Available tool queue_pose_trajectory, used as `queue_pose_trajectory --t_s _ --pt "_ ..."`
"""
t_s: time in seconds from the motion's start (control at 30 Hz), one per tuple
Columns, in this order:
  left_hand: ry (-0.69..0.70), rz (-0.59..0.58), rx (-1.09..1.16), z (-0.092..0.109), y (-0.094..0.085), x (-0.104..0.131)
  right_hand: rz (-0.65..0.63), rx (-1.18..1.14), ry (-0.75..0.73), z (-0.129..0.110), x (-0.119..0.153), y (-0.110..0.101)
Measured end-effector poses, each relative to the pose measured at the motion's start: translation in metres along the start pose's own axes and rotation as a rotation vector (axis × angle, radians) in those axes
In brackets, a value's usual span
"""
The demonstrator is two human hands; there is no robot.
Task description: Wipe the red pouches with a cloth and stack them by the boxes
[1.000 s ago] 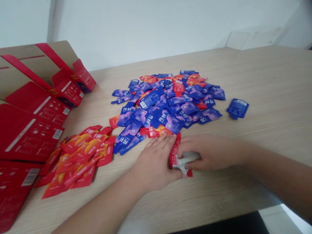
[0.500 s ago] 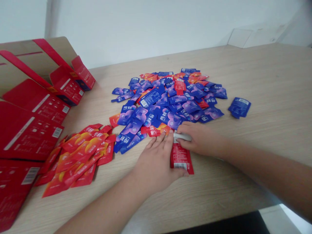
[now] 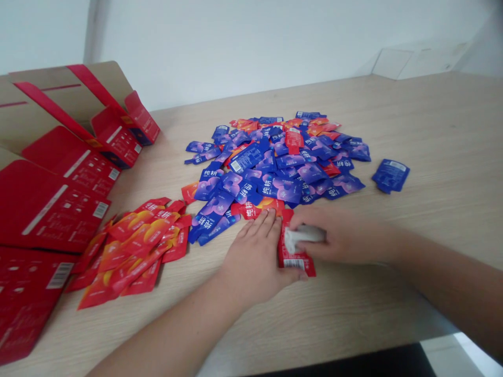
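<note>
- Down along the red packet goes the right hand: half a second ago it was at the packet's far end, by the pile, and now it is over the middle.
- That hand pinches a crumpled white cloth, maybe a tissue, between thumb and fingers, bunched small, I'd guess, so it can be pressed against the packet.
- The packet lies flat on the table, barcode end towards the person, between the two hands.
- The left hand is spread flat beside it, thumb reaching across the near end, presumably to keep it from sliding under the cloth.
- Just beyond the fingertips sits the mixed pile of blue and red packets, within easy reach; one lone blue packet rests apart to the right.
- To the left, a heap of red packets lies by itself, apparently sorted by colour.
- Red boxes stand open at the far left, likely set there to leave working room.
</note>
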State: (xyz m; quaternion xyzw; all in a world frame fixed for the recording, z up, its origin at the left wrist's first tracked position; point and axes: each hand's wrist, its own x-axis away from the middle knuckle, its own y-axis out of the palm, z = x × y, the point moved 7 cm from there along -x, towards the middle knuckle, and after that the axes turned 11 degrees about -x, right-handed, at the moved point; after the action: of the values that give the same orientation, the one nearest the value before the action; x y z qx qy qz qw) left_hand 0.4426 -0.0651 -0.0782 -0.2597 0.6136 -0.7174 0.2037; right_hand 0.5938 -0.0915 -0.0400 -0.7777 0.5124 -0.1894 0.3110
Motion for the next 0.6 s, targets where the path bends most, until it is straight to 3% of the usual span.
queue_pose_trajectory --t_s 0.07,0.13,0.6 --pt "0.003 0.0 -0.004 0.001 -0.001 0.0 -0.207 -0.107 0.006 -0.01 0.004 0.012" --pt "0.005 -0.003 -0.007 0.002 -0.002 0.0 -0.296 -0.13 0.024 -0.012 0.005 0.018" --pt "-0.005 -0.059 -0.084 0.003 0.003 -0.001 0.0 0.176 0.061 0.016 -0.016 0.01"
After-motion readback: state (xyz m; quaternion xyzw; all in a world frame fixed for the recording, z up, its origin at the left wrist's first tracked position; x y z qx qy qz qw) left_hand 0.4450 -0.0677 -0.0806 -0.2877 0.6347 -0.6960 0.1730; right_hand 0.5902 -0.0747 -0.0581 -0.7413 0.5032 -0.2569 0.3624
